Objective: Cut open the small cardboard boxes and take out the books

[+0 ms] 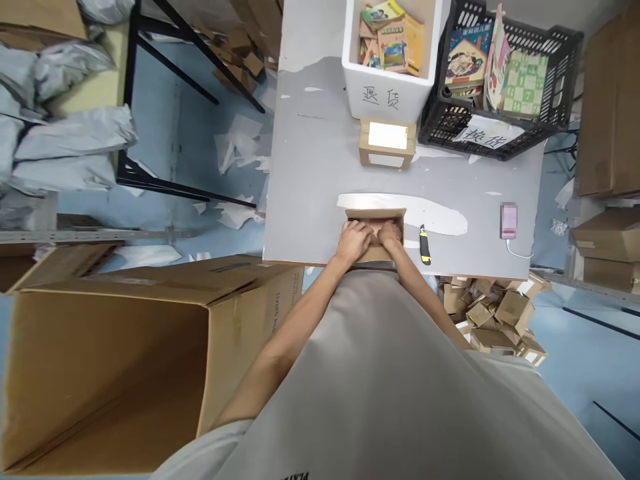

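A small open cardboard box (376,214) sits at the table's front edge, close to my body. My left hand (355,241) is at its left side, with bent fingers reaching over the wall into the opening. My right hand (390,233) is inside the right part of the box, its fingers curled and mostly hidden. Between the hands a pinkish surface shows in the box; what it is, I cannot make out. Just right of the box lies a black and yellow utility knife (425,245) on the table.
A taped carton (387,144) stands farther back, before a white foam box (390,97) of booklets. Beside it is a black crate (505,137) with books. A phone (509,221) charges at right. A large open carton (240,300) stands at left; small boxes (500,317) are piled at right.
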Tool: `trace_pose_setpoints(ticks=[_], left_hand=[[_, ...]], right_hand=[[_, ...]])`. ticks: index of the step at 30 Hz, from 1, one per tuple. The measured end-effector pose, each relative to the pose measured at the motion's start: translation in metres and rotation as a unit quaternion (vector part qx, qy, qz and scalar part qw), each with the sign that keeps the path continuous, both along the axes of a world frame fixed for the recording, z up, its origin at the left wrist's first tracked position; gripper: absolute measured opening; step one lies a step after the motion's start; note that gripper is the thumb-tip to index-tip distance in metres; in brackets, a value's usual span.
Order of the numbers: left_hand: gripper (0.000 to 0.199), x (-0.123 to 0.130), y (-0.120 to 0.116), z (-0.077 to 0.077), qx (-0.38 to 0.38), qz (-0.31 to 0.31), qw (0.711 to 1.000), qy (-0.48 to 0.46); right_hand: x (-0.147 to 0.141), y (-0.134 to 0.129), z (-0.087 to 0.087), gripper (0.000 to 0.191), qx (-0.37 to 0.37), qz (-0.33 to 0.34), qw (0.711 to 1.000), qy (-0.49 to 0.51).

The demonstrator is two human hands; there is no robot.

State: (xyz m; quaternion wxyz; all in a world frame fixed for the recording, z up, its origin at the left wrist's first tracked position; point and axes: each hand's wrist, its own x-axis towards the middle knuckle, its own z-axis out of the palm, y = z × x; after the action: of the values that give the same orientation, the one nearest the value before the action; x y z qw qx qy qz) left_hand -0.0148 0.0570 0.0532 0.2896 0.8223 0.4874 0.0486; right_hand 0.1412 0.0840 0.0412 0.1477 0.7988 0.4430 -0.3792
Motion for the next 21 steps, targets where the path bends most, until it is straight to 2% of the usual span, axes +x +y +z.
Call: trace_pose_setpoints(ticks=[5,10,17,21], left_hand=[[0.031,-0.020,0.002,-0.022,0.026,0.007,0.999,-0.039],[0.031,-0.027,-0.001,-0.038,0.012,-0.017,0.999,-0.050],[0.028,-0.028,0.003,-0.038,0.004,-0.036,0.998,-0.052],[0.026,-0.026,0.007,-0.035,0.001,-0.019,0.999,-0.048]], right_hand=[[-0.003,-0.002,-0.005,0.056,0.009,-0.030,0.999,-0.022],[-0.007,-0.007,0.002,0.050,0.019,-0.047,0.999,-0.020],[-0.011,-0.008,0.021,0.028,0.022,-0.048,0.999,0.005],[-0.021,-0.007,0.044,0.022,0.042,-0.034,0.999,0.011]])
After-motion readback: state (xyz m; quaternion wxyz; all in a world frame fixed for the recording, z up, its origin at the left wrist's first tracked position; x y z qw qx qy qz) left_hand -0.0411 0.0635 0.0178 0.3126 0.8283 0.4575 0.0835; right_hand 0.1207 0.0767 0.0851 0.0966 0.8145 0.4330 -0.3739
